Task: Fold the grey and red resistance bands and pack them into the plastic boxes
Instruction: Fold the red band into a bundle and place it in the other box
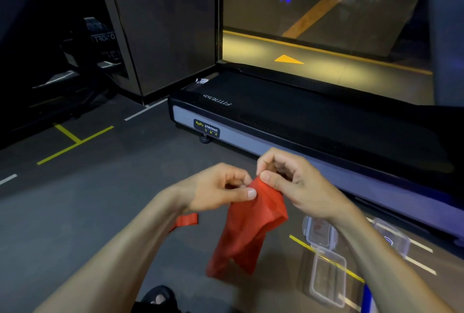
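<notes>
Head view: both hands, left hand (216, 188) and right hand (288, 178), pinch the red band (251, 227) at its top edge, letting it hang below the fingertips, likely to align a fold.

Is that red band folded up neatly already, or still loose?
Still loose. The red band hangs crumpled from its top edge, pinched by the left hand and right hand, with two ends dangling unevenly.
</notes>
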A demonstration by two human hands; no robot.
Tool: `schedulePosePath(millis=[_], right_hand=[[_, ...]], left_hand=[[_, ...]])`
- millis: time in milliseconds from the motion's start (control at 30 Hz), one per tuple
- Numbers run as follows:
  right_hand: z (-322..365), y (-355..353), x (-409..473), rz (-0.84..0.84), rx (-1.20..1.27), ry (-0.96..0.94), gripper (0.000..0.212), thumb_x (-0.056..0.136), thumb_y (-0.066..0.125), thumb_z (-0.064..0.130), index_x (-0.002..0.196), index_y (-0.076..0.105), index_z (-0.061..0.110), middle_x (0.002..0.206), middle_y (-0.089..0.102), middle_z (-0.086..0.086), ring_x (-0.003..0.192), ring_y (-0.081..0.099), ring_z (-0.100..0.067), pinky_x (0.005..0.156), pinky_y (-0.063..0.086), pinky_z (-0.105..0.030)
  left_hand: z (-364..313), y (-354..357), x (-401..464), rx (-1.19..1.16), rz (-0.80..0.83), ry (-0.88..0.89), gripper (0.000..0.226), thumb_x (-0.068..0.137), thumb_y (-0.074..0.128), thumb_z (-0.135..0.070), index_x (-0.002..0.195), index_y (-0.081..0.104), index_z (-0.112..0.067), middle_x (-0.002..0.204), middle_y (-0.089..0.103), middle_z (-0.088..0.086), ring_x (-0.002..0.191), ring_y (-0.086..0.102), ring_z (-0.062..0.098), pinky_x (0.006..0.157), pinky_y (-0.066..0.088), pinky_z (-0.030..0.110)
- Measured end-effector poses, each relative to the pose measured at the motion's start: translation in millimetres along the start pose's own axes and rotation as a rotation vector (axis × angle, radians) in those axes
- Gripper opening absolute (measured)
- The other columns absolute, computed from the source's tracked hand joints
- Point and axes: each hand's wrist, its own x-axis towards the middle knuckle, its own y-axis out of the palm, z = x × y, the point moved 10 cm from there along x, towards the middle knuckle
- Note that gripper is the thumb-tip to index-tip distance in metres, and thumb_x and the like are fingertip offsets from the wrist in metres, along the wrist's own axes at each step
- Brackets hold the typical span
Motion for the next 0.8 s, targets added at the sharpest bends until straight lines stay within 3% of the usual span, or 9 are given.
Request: schedulePosePath(millis=[133, 300, 367, 667, 800], right_hand=[[3.6, -14.6, -0.4, -0.029, 0.04, -0.022, 0.007, 0.099, 0.06, 0.019, 0.097, 0.062, 0.013, 0.083, 0.061, 0.0, 0.075, 0.055, -0.014, 0.071, 0.045, -0.025], [-3.5, -30.1, -6.5, -0.061, 0.027, -0.001, 0.008, 0.1, 0.061, 0.019, 0.095, 0.063, 0.012, 0.082, 0.063, 0.0, 0.074, 0.057, -0.013, 0.07, 0.046, -0.023], [-7.3, -33.1, -8.4, -0.063, 0.031, 0.014, 0.008, 0.099, 0.061, 0.018, 0.095, 0.063, 0.011, 0.083, 0.063, -0.001, 0.075, 0.057, -0.014, 0.071, 0.047, -0.023], [-19.9, -40.6, -14.7, -0.077, 0.02, 0.058, 0.01, 0.098, 0.062, 0.018, 0.094, 0.064, 0.009, 0.081, 0.063, 0.001, 0.074, 0.056, -0.01, 0.071, 0.045, -0.021], [-26.9, -38.0, -17.1, -0.071, 0.023, 0.082, 0.009, 0.099, 0.06, 0.018, 0.095, 0.063, 0.01, 0.081, 0.062, 0.002, 0.074, 0.056, -0.01, 0.071, 0.045, -0.022]], left_hand=[[5.3, 0.2, -1.4, -0.048, 0.002, -0.036, 0.018, 0.099, 0.066, -0.02, 0.081, 0.068, -0.023, 0.073, 0.061, -0.005, 0.071, 0.049, 0.012, 0.069, 0.042, 0.027], [-0.2, -16.8, 0.0, -0.082, -0.08, -0.006, 0.004, 0.089, 0.075, -0.018, 0.087, 0.074, -0.015, 0.082, 0.072, 0.016, 0.079, 0.061, 0.016, 0.079, 0.05, 0.032], [-2.6, -19.4, 1.0, -0.077, -0.094, 0.006, 0.009, 0.086, 0.077, -0.018, 0.089, 0.075, -0.01, 0.087, 0.073, 0.022, 0.081, 0.064, 0.018, 0.08, 0.052, 0.032], [-13.2, -21.8, 0.7, -0.094, -0.128, 0.041, 0.012, 0.086, 0.075, -0.022, 0.088, 0.076, -0.01, 0.083, 0.072, 0.012, 0.077, 0.062, 0.015, 0.073, 0.049, 0.027], [-18.6, -22.7, -1.0, -0.066, -0.145, 0.057, 0.015, 0.086, 0.073, -0.026, 0.089, 0.076, -0.012, 0.088, 0.076, 0.017, 0.079, 0.065, 0.014, 0.075, 0.052, 0.026]])
